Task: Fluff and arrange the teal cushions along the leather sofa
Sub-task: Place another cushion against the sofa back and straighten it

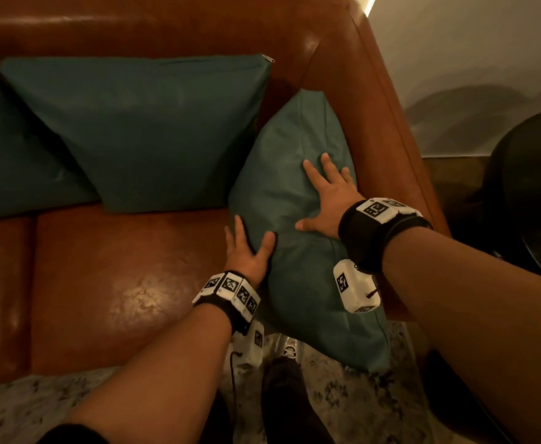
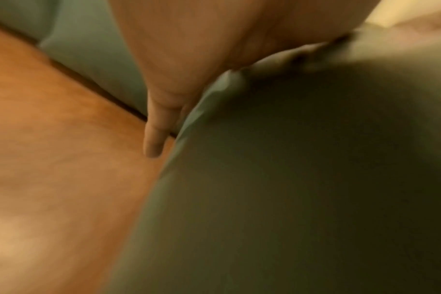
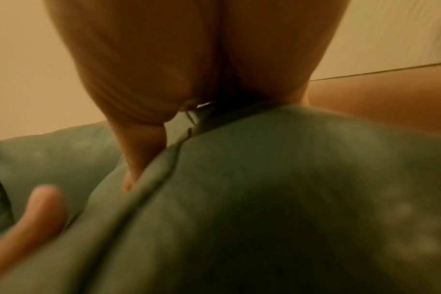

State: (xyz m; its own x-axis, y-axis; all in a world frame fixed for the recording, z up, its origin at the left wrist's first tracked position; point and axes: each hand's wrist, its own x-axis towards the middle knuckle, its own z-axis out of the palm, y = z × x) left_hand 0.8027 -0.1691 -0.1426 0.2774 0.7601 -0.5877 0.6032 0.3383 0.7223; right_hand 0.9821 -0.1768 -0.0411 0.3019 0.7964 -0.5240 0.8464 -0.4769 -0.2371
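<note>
Hands bracket the near teal cushion (image 1: 295,219), which lies against the sofa's right armrest (image 1: 384,123) with its near corner hanging past the seat's front edge, over the patterned rug (image 1: 343,379). The right hand (image 1: 330,200) lies flat on the cushion's upper face, fingers straight and spread, gripping nothing. The left hand (image 1: 246,251) presses the cushion's left side, thumb on the fabric, fingers straight along the edge down toward the leather seat (image 1: 118,283); the left wrist view shows one finger reaching the seat beside the cushion's seam. Neither hand has the fabric pinched.

Chief risk, as I judge it: with only flat palms on it and one corner unsupported, a hard pat or shove toward the near side could slide the cushion off the slick leather onto the rug. Pressing too firmly from both sides may also flatten the filling instead of plumping it.

Its long axis runs near-to-far along the armrest, tilted a little leftward at the near end; the far corner points up toward the angle between the armrest and the backrest. A second teal cushion (image 1: 147,129) stands propped against the backrest (image 1: 134,30), a third (image 1: 13,155) partly behind it at far left, both apart from the hands.
</note>
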